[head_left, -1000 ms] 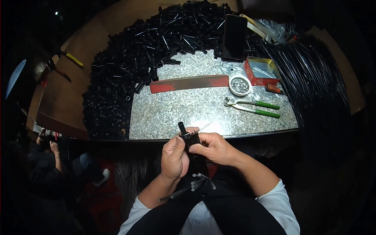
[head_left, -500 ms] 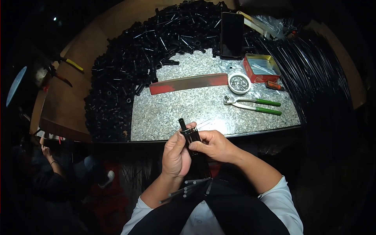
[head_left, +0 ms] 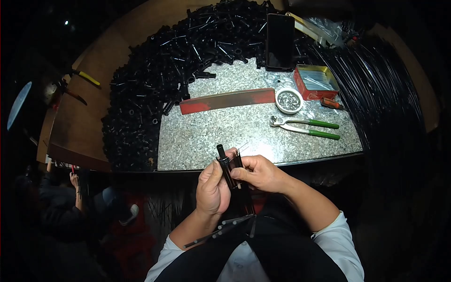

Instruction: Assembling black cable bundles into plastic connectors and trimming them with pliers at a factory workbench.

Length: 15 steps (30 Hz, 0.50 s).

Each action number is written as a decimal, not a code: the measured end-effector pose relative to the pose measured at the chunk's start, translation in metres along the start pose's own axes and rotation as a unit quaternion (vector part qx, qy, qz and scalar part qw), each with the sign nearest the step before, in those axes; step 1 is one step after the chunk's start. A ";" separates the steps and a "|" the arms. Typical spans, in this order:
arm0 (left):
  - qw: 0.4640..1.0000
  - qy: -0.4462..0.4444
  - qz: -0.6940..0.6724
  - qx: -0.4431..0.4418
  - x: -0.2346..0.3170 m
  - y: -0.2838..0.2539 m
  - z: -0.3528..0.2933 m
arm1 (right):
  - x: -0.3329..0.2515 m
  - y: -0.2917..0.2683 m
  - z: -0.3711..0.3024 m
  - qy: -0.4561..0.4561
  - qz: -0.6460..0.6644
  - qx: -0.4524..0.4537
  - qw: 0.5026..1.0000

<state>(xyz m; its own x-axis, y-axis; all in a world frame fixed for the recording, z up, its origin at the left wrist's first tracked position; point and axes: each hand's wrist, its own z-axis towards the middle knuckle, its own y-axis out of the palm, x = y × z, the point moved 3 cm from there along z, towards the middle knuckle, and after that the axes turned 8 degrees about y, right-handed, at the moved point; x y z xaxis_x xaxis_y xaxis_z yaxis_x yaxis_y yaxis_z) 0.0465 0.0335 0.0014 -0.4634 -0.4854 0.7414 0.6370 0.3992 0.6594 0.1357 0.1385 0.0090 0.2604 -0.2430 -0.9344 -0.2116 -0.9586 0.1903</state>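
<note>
Upright in my left hand is a black collared plastic tube, like an umbrella runner, gripped below its collar by the closed fingers. Thin black metal ribs stand beside the tube, and others hang down below the hands. My right hand pinches the ribs between thumb and fingers, close against the left hand. Fine wire ends stick up above the right fingertips. Where ribs and collar meet is too small to make out. Several grey-tipped rods lie fanned across my lap.
A heap of black tubes curves round the speckled tabletop. On it lie a red bar, a cup of metal bits, green-handled nippers, a red tin of wires and a phone. Black ribs fill the right side.
My right hand has shifted slightly and the ribs stand a little further from the tube. At the lower left, another person's hand has moved up and right.
</note>
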 end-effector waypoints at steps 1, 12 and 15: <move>1.000 0.008 0.010 -0.004 -0.001 0.002 0.001 | 0.000 -0.001 0.000 0.006 0.003 0.002 1.000; 0.999 -0.002 0.046 0.020 0.001 0.005 0.001 | -0.022 0.022 -0.008 -0.102 -0.269 0.147 0.946; 0.999 -0.004 0.030 -0.010 0.006 0.008 0.001 | -0.036 0.025 -0.012 -0.057 -0.323 0.145 0.934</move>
<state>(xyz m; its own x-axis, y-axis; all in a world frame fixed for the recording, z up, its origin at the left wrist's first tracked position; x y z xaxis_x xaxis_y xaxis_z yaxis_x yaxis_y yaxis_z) 0.0480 0.0348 0.0111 -0.4282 -0.4549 0.7808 0.6759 0.4123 0.6109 0.1324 0.1212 0.0511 0.3230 0.4048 -0.8555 -0.2960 -0.8154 -0.4976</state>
